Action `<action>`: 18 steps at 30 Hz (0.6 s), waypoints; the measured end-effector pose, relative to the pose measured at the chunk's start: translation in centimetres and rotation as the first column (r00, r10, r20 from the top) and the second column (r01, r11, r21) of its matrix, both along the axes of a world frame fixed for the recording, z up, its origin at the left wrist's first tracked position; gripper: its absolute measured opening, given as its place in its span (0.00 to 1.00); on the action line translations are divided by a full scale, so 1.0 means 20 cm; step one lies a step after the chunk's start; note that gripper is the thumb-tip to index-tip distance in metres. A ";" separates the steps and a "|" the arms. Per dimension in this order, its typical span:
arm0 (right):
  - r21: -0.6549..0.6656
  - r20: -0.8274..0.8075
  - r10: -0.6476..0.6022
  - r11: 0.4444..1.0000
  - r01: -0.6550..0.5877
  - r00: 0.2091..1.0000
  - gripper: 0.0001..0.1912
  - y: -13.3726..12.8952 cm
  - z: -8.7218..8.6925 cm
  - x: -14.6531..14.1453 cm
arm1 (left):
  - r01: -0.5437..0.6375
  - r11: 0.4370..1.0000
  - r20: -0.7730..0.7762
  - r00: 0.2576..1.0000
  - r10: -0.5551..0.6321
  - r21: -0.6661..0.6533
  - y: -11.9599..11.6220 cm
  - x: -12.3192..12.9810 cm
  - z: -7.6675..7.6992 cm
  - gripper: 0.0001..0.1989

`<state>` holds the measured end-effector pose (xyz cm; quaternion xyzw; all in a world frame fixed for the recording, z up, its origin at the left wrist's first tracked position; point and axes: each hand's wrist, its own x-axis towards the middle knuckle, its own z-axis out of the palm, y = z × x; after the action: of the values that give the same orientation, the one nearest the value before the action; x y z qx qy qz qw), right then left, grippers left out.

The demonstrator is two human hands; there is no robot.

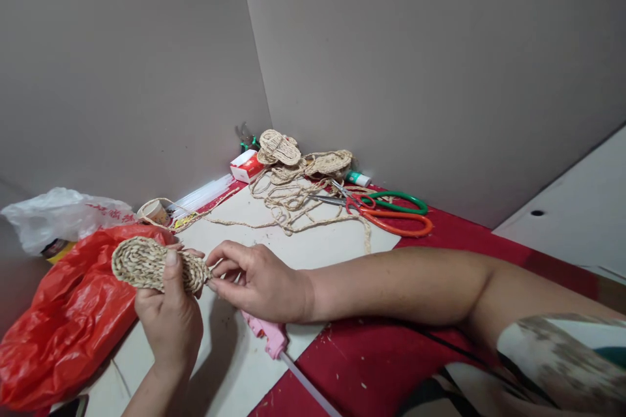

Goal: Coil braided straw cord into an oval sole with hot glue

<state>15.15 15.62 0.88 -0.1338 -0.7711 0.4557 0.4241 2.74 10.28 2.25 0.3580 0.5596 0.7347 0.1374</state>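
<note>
My left hand point(172, 313) grips a woven straw sole point(139, 264), an oval of coiled, braided cord, with the thumb lying across its upper face. At the sole's right end, the thumb and fingertips of my right hand point(261, 280) are pinched together on its edge. Whether a loose cord end sits between those fingertips is too small to tell. Under my right hand lies a pink glue gun point(270, 335), partly covered, with a clear glue stick point(308, 381) reaching out of it. Behind my hands is a tangle of straw cord point(288, 208).
More coiled straw soles point(280, 147) are heaped in the corner by a red-and-white box point(246, 166) and pliers point(247, 137). Green- and orange-handled scissors point(398, 223) lie to the right. Left are a red plastic bag point(78, 306), white glue sticks point(203, 197) and a tape roll point(154, 212).
</note>
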 end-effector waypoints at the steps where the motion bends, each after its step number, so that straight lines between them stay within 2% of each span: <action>1: -0.021 0.004 0.009 1.000 -0.009 1.000 0.10 0.00 0.00 0.00 | -0.017 1.000 -0.020 1.000 0.017 0.013 0.00 0.00 0.00 0.13; 4: -0.154 -0.003 0.071 0.985 -0.071 0.997 0.10 -0.01 0.01 0.00 | -0.079 0.996 -0.075 0.994 0.082 0.049 0.01 0.01 -0.02 0.13; 6: -0.321 -0.028 0.126 0.938 -0.128 0.992 0.10 -0.02 0.01 -0.02 | -0.121 0.991 -0.115 0.985 0.128 0.064 0.01 0.02 -0.02 0.14; 8: -0.490 -0.069 0.182 0.850 -0.192 0.981 0.08 -0.02 0.00 -0.03 | -0.149 0.987 -0.144 0.977 0.157 0.065 0.01 0.02 -0.03 0.15; 11: -0.651 -0.121 0.271 0.705 -0.283 0.955 0.06 -0.01 0.00 -0.06 | -0.175 0.983 -0.166 0.969 0.181 0.052 0.01 0.04 -0.04 0.16; 14: -0.743 -0.141 0.321 0.591 -0.315 0.936 0.06 0.00 0.01 -0.06 | -0.184 0.982 -0.151 0.970 0.190 0.051 0.02 0.04 -0.04 0.16; 16: -0.758 -0.141 0.342 0.566 -0.323 0.929 0.07 0.00 0.02 -0.05 | -0.165 0.985 -0.136 0.976 0.171 0.055 0.03 0.04 -0.05 0.16; 18: -0.746 -0.145 0.358 0.573 -0.339 0.923 0.09 -0.01 0.02 -0.05 | -0.121 0.990 -0.126 0.984 0.128 0.066 0.03 0.05 -0.06 0.17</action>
<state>14.21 15.42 1.36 -0.1497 -0.5242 0.8084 0.2221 3.64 10.91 1.14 0.3734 0.5669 0.7330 0.0438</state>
